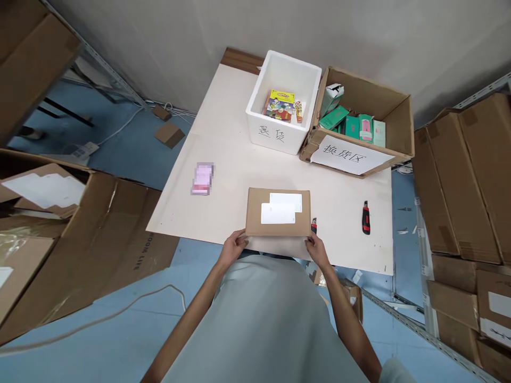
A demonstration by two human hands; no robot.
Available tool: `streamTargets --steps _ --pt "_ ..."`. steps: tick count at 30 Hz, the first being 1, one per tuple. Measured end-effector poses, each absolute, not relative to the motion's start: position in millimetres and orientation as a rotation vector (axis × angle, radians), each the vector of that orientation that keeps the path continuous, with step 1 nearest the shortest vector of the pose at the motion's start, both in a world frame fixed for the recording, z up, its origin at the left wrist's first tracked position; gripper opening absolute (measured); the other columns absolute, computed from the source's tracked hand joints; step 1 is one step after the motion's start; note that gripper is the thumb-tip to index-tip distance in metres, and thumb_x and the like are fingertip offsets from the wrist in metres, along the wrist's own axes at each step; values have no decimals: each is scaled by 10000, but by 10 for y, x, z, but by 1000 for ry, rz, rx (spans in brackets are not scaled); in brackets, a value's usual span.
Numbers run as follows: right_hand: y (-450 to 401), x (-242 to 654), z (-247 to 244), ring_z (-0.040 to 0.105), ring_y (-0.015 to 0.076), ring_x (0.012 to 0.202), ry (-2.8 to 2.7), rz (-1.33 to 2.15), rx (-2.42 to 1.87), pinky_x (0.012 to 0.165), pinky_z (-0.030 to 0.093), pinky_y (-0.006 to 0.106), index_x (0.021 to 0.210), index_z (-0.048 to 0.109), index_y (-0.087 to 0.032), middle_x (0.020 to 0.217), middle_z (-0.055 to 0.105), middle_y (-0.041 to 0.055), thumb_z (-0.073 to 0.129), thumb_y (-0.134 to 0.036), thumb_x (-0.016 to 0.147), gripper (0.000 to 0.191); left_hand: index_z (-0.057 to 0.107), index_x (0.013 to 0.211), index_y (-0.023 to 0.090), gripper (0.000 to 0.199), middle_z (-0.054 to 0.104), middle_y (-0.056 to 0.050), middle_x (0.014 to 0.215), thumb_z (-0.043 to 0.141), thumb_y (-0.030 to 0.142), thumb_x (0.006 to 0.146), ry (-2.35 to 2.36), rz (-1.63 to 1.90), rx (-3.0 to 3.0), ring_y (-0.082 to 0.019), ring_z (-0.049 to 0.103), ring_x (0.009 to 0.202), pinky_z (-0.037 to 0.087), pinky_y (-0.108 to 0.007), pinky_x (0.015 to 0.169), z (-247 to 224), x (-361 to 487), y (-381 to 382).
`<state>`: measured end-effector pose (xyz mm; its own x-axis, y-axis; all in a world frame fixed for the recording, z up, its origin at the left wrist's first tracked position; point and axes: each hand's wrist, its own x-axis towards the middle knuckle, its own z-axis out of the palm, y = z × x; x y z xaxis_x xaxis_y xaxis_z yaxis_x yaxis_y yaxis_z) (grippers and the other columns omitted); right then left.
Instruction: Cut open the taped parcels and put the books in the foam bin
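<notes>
A flat brown cardboard parcel (278, 211) with two white labels on top lies at the near edge of the pale table (223, 159). My left hand (233, 247) grips its near left corner. My right hand (316, 248) grips its near right corner. Just beside the right hand, a small red and black object (314, 225) peeks out from behind the parcel's right edge.
A red and black utility knife (365, 217) lies to the right. A small pink item (202, 178) lies to the left. At the back stand a white foam box (284, 101) holding colourful packs and a cardboard box (361, 123) holding green packs. Cardboard boxes (463, 186) crowd both sides.
</notes>
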<state>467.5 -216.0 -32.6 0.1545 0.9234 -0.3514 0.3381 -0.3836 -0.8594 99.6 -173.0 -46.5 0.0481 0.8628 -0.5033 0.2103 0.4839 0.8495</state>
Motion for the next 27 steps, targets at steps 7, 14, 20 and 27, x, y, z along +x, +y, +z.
streamTargets --steps 7,14,20,27 --pt "-2080 4583 -230 784 361 1144 -1068 1237 -1843 1069 635 514 1176 839 -210 1207 854 147 683 -777 847 674 882 1112 240 643 825 -139 1349 834 755 729 1525 725 1073 -376 758 1311 590 -554 1196 -379 1109 -1647" --pt "-1806 4689 200 740 299 1092 -1105 1056 -1782 1035 631 442 1168 878 -198 1161 788 129 736 -817 899 689 913 1068 241 575 837 -107 1164 875 746 795 1599 948 1080 -338 783 1184 599 -527 1169 162 1175 -1517" --pt "-1546 4722 549 715 281 1028 -1145 903 -1798 975 610 421 1318 890 -194 1036 761 94 713 -762 992 678 931 1116 235 551 767 -52 940 807 732 916 1713 1082 1165 -260 739 969 634 -402 929 583 1243 -1210" --pt "-1436 4602 276 764 329 1071 -1212 931 -1881 1033 627 488 1236 899 -178 1114 827 157 618 -931 926 861 901 1020 213 545 868 -119 1103 783 728 885 1750 919 1103 -326 806 1099 638 -451 1067 199 1141 -1128"
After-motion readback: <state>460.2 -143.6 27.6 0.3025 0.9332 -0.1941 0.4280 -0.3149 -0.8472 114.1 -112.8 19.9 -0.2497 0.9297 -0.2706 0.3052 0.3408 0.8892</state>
